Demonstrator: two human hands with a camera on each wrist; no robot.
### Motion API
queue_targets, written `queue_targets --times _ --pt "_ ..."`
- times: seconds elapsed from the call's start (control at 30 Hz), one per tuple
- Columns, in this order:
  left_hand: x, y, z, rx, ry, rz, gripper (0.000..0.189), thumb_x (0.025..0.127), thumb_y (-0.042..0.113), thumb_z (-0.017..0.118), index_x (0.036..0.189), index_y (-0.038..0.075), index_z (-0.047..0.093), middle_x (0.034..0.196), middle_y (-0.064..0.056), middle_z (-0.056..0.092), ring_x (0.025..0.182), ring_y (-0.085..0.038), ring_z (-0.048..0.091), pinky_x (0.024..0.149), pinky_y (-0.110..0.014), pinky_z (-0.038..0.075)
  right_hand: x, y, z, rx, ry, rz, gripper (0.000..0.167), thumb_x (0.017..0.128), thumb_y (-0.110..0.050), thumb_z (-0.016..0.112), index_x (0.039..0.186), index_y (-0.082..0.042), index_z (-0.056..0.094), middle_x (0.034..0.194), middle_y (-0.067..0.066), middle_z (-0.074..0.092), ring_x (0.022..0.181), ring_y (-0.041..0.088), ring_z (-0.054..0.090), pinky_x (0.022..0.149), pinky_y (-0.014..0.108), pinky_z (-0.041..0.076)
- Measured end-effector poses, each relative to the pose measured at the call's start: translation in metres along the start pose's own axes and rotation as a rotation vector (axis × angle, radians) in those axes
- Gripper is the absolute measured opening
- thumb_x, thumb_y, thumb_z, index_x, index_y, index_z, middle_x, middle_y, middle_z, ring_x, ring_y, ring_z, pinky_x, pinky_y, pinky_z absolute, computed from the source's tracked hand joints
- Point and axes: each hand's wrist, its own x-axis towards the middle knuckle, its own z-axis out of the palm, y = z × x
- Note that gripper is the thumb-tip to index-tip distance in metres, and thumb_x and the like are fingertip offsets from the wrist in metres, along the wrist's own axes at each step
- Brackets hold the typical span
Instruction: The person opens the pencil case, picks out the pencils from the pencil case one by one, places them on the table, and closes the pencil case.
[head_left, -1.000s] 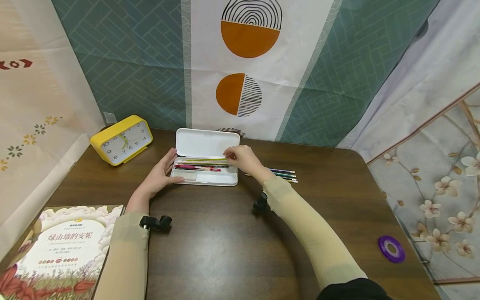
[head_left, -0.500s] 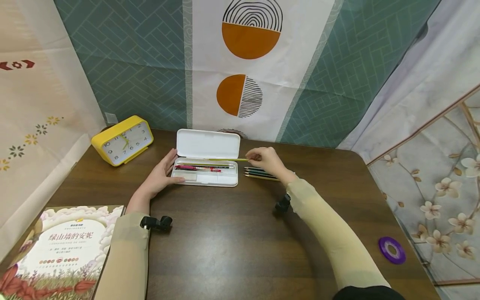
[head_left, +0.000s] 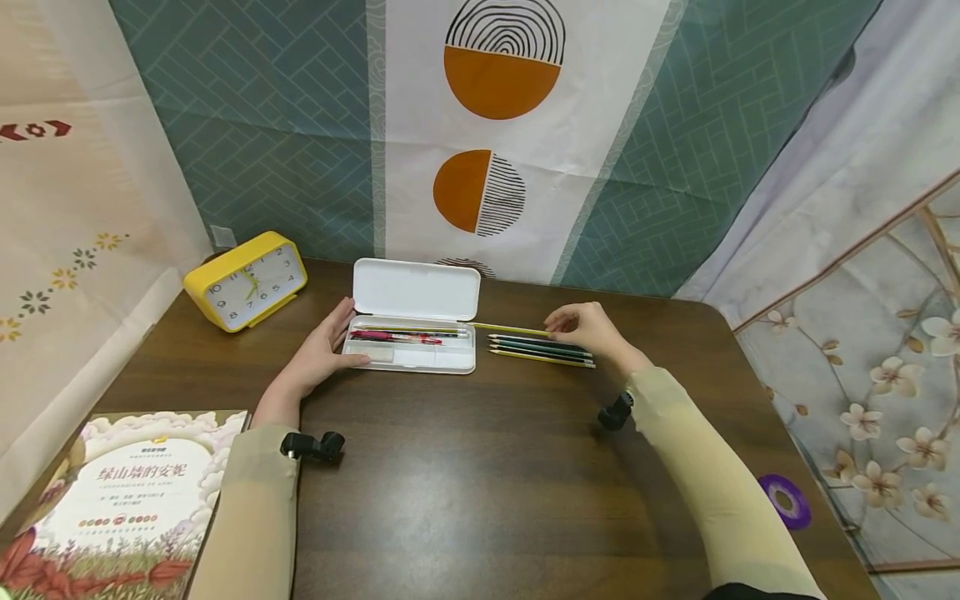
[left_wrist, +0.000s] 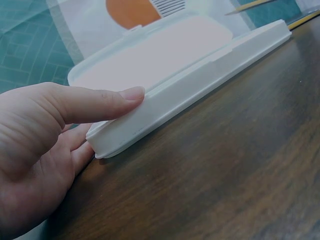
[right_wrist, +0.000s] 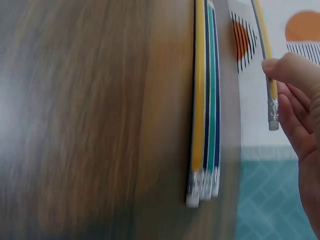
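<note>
An open white pencil case (head_left: 416,289) lies at the table's back, lid raised. My left hand (head_left: 318,346) grips its left end; in the left wrist view the thumb (left_wrist: 117,101) presses the front rim and the other fingers are partly hidden behind the end. My right hand (head_left: 592,329) pinches a yellow pencil (right_wrist: 265,45) near its eraser end, in the air right of the case. Below that hand several pencils (head_left: 536,352) lie side by side, yellow, green and dark blue. Inside the case are a pink-red pen (head_left: 375,335), other pencils and a whitish block (head_left: 381,354).
A yellow alarm clock (head_left: 246,282) stands at the back left. At the front left lies an illustrated book (head_left: 127,508). A purple tape roll (head_left: 797,504) sits near the right edge. Patterned cloth (head_left: 285,125) hangs behind the table.
My right hand has drawn the yellow pencil out of the case and carried it right, above the row of pencils. The left hand has stayed on the case.
</note>
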Motion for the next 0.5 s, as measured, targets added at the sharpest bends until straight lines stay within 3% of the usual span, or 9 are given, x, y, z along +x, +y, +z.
queue_targets --times 0.2,0.4,0.5 --pt "-0.001 0.001 -0.001 0.01 0.003 -0.002 0.109 0.083 0.005 0.076 0.158 0.012 -0.003 0.166 -0.005 0.002 0.153 -0.027 0.007 0.123 -0.049 0.013 -0.012 0.005 -0.01 0.068 -0.068 0.086 0.019 0.084 0.004 0.07 0.102 0.007 0.071 0.09 0.018 0.074 0.073 0.011 0.066 0.066 0.016 0.054" --pt "-0.001 0.0 0.001 0.016 0.007 0.0 0.109 0.083 0.007 0.077 0.158 0.013 -0.002 0.166 -0.006 0.003 0.153 -0.027 0.007 0.122 -0.049 0.013 -0.022 -0.014 -0.016 0.105 -0.133 0.097 0.021 0.083 0.007 0.069 0.103 0.014 0.068 0.092 0.026 0.072 0.081 0.028 0.071 0.069 0.017 0.056" --pt "0.0 0.0 0.001 0.012 0.007 0.003 0.11 0.083 0.007 0.077 0.158 0.014 -0.002 0.166 -0.005 0.003 0.153 -0.027 0.007 0.123 -0.049 0.013 -0.027 -0.02 -0.017 0.107 -0.14 0.083 0.02 0.082 0.007 0.07 0.101 0.014 0.068 0.09 0.025 0.073 0.079 0.027 0.072 0.069 0.018 0.057"
